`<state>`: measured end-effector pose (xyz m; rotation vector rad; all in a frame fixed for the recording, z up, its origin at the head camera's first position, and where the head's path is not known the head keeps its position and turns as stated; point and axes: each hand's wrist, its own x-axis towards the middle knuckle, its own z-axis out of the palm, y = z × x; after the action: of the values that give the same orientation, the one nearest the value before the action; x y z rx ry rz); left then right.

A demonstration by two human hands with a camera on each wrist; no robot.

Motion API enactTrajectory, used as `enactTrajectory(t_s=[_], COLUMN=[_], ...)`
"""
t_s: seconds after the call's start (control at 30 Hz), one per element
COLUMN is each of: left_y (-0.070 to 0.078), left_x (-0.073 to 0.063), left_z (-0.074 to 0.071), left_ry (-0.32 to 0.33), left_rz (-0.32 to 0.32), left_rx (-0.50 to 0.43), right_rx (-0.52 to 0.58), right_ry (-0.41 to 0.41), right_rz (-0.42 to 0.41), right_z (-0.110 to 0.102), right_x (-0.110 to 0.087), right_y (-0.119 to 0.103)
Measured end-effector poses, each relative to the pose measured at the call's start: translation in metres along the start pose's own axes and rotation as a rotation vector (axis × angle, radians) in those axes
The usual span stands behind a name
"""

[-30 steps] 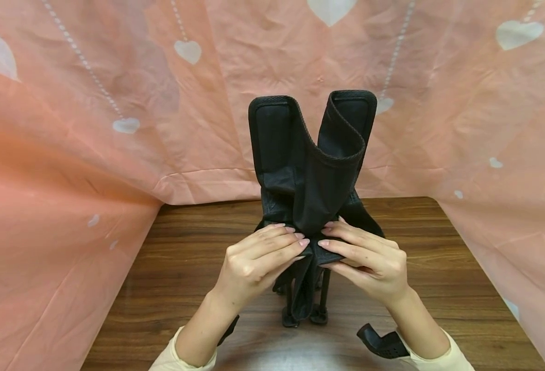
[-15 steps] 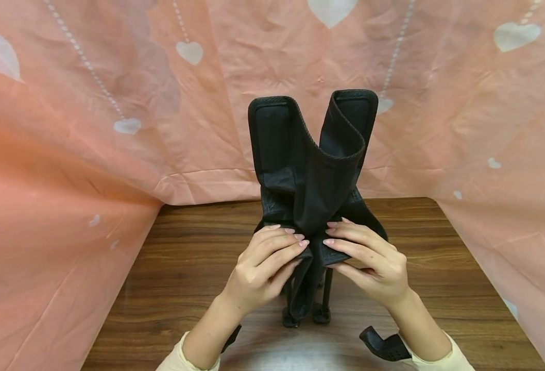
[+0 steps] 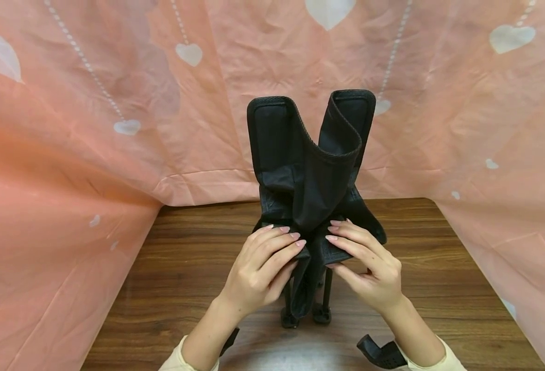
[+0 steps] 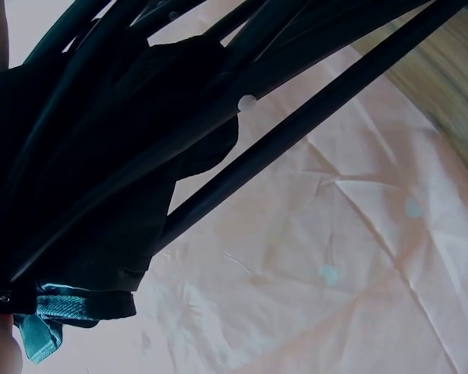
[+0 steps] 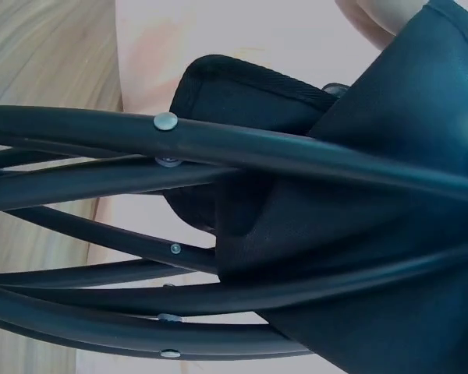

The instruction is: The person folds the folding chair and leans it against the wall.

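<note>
A black folding chair (image 3: 330, 190) stands partly folded on the table in the head view, its backrest cloth sagging in a deep fold between two uprights. My left hand (image 3: 263, 268) grips the left front corner of the seat, fingers over the cloth and thumb below. On the other side my right hand (image 3: 370, 263) pinches the right corner (image 3: 337, 251) the same way. Seat cloth droops between both hands, above thin legs with round feet (image 3: 321, 313). Dark frame tubes (image 4: 296, 125) cross the left wrist view; riveted tubes (image 5: 242, 144) run beside the cloth in the right wrist view.
The wooden table (image 3: 184, 263) extends around the chair. Pink curtain (image 3: 217, 129) with white hearts encloses the back and both sides. A black curved mount (image 3: 379, 353) sits by my right wrist, and part of another shows beside the left forearm.
My hands have drawn slightly apart, widening the gap between the two seat corners. Both keep their grip, and the backrest has hardly moved.
</note>
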<state>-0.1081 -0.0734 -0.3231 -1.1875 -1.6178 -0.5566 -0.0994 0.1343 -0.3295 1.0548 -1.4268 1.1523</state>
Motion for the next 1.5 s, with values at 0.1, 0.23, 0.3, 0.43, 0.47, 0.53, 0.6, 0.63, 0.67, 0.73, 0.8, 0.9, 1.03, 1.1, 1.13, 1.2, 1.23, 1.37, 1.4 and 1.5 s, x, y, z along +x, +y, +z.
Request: enactTrajectory(t_s=[0.1, 0.23, 0.3, 0.43, 0.47, 0.53, 0.6, 0.63, 0.67, 0.73, 0.8, 0.9, 1.03, 1.1, 1.13, 1.2, 1.23, 1.37, 1.4, 1.5], left_y=[0.0, 0.0, 0.0, -0.004, -0.006, -0.01, -0.013, -0.014, -0.016, -0.017, -0.018, -0.016, -0.011, -0.008, -0.007, -0.006, -0.005, -0.001, 0.0, 0.003], left_x=[-0.003, -0.01, -0.017, -0.04, -0.048, -0.065, -0.082, -0.09, -0.099, -0.114, -0.128, -0.143, -0.156, -0.161, -0.163, -0.168, -0.17, -0.176, -0.177, -0.182], left_z=[-0.001, -0.001, -0.002, -0.006, -0.008, -0.011, -0.014, -0.015, -0.016, -0.017, -0.017, -0.013, -0.008, -0.005, -0.003, 0.0, 0.001, 0.005, 0.005, 0.009], left_ry=[-0.022, -0.021, -0.002, 0.046, 0.044, 0.026, -0.01, -0.035, -0.063, -0.119, -0.181, -0.271, -0.356, -0.385, -0.397, -0.416, -0.424, -0.467, -0.484, -0.541], left_rz=[-0.005, -0.04, -0.091, -0.247, -0.299, -0.402, -0.511, -0.569, -0.628, -0.732, -0.825, -0.933, -1.038, -1.069, -1.079, -1.083, -1.085, -1.114, -1.123, -1.117], left_rx=[0.015, -0.011, -0.039, -0.11, -0.133, -0.182, -0.23, -0.247, -0.263, -0.278, -0.278, -0.276, -0.309, -0.333, -0.341, -0.353, -0.355, -0.376, -0.381, -0.373], right_rx=[0.003, -0.003, -0.01, 0.037, 0.039, 0.055, 0.027, 0.014, 0.014, -0.012, -0.047, -0.182, -0.357, -0.388, -0.393, -0.403, -0.408, -0.412, -0.41, -0.413], right_ry=[0.004, 0.023, 0.078, 0.355, 0.448, 0.616, 0.711, 0.727, 0.721, 0.642, 0.512, 0.29, 0.02, -0.097, -0.151, -0.254, -0.301, -0.466, -0.505, -0.626], right_rz=[0.007, -0.018, -0.036, 0.007, 0.04, 0.119, 0.209, 0.247, 0.279, 0.343, 0.411, 0.522, 0.633, 0.679, 0.705, 0.772, 0.807, 0.932, 0.954, 0.999], right_z=[0.001, 0.0, 0.0, -0.005, -0.007, -0.014, -0.023, -0.027, -0.031, -0.039, -0.045, -0.051, -0.051, -0.05, -0.05, -0.049, -0.048, -0.046, -0.045, -0.044], right_x=[0.0, 0.001, 0.0, -0.009, -0.012, -0.021, -0.033, -0.039, -0.047, -0.065, -0.085, -0.113, -0.138, -0.148, -0.152, -0.158, -0.16, -0.166, -0.167, -0.171], right_y=[-0.001, -0.003, -0.003, 0.0, 0.002, 0.006, 0.01, 0.013, 0.015, 0.021, 0.026, 0.031, 0.033, 0.033, 0.032, 0.03, 0.029, 0.025, 0.025, 0.025])
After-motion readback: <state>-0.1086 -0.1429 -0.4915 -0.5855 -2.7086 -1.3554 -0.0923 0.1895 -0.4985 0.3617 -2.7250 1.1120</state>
